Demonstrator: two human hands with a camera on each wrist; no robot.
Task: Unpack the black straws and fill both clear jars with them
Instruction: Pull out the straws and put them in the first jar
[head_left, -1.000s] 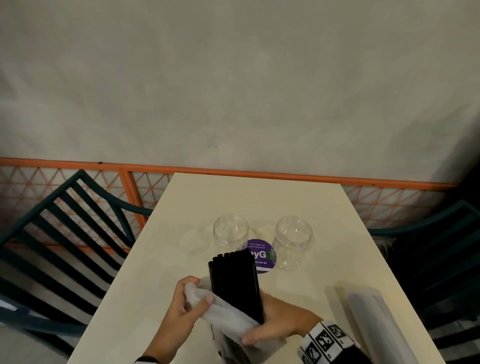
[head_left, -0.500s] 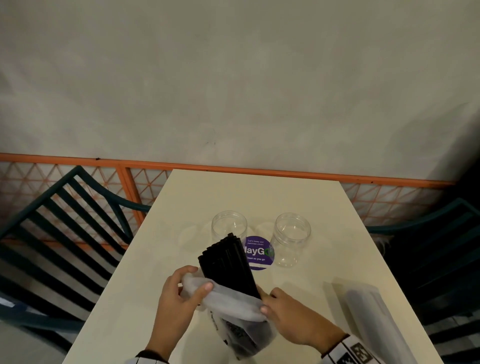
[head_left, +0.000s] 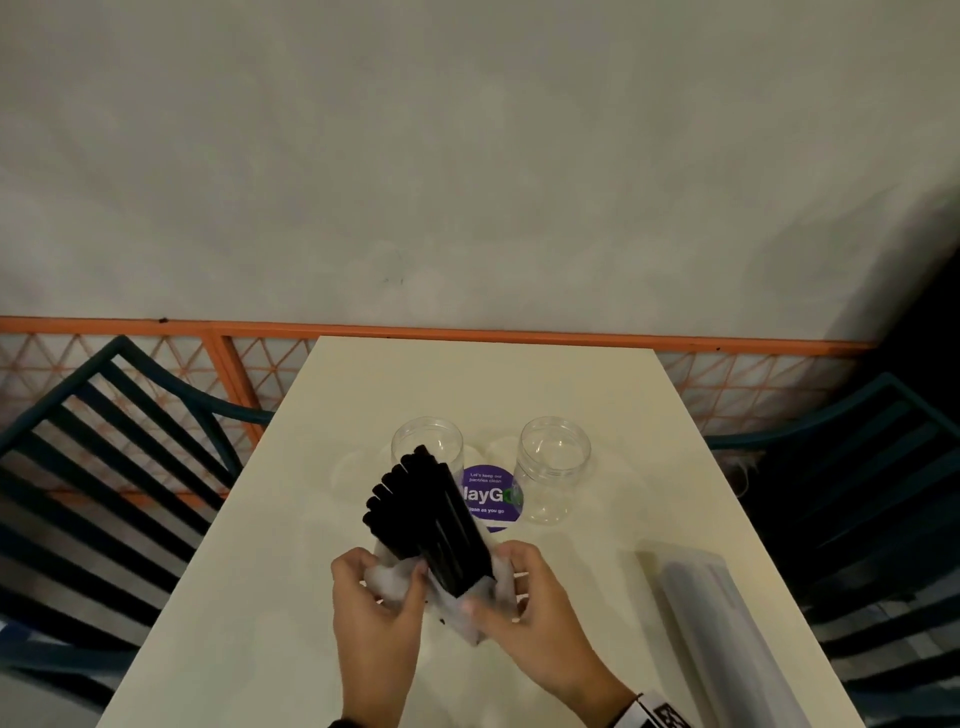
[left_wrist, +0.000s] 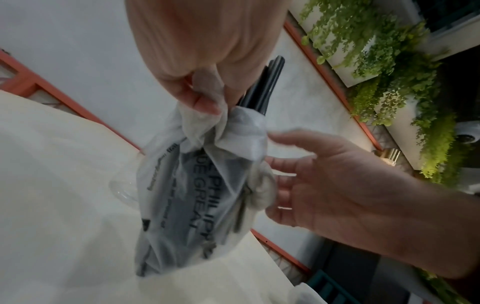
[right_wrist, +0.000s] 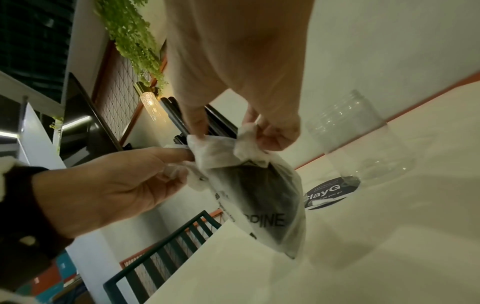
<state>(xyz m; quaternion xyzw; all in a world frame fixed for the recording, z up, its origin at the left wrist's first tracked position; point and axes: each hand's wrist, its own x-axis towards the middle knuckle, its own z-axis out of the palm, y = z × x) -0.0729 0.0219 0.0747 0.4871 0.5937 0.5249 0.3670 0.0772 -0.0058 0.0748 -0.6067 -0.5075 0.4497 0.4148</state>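
Straws (head_left: 423, 525) stick up-left out of bag (head_left: 480, 597), toward left jar (head_left: 427, 447); left hand (head_left: 376, 605), right hand (head_left: 524, 608) both pinch bag mouth.

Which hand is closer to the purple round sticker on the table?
Right. The right hand grips the bag just below and slightly right of the purple sticker; the left hand grips the bag's other side, farther off to the lower left.

Open surface (head_left: 467, 384) is seen beyond the two clear jars (head_left: 555, 467). The gap between them is partly blocked by the tilted black straws (head_left: 426, 519); a wrapped packet (head_left: 727, 634) occupies the right edge.
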